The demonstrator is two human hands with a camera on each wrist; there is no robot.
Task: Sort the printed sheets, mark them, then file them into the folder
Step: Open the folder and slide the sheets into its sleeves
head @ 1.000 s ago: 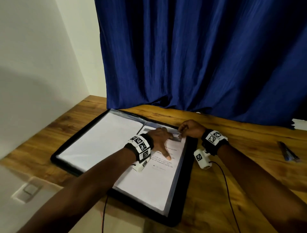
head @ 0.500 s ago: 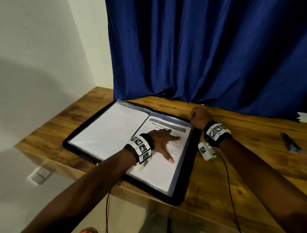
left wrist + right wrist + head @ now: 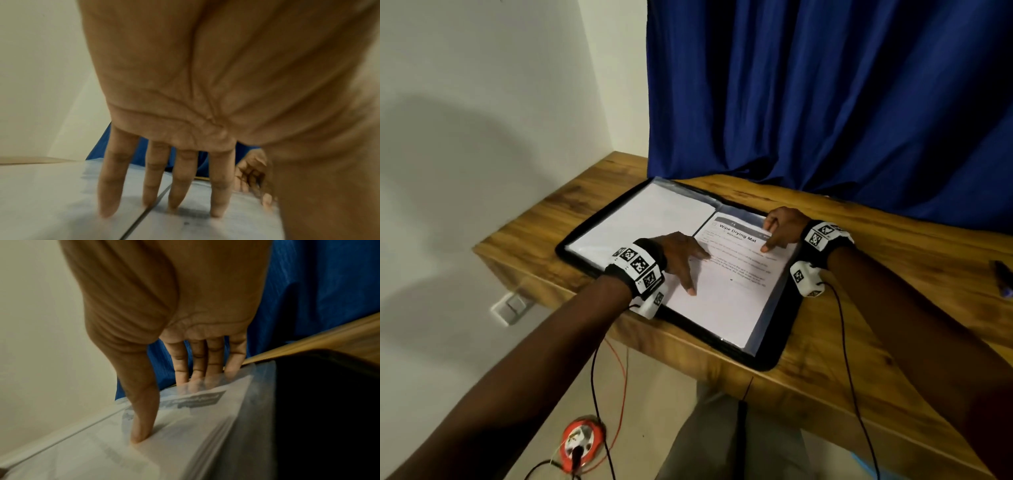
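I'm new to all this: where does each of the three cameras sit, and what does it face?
Head: worn on the head, looking down at the open black zip folder on the wooden table; both forearms show.
Left wrist: under the left hand, along flat fingers.
Right wrist: under the right hand, thumb pressing.
Shared: all show the white printed sheet.

— How is your light at the head camera?

— Dim and warm. The white sheets in the folder [image 3: 726,298] are your brightest patch, without glare; soft, broad shadows lie on the wall [image 3: 482,137] at your left. Lines bend toward the frame edges.

— And your wrist cameras?

— Both are soft. Your left hand [image 3: 205,97] fills its frame, smeared at the right edge, fingertips casting faint shadows on the paper. At your right hand [image 3: 174,313] the print is blurred unreadable, and the folder's border falls to near black.
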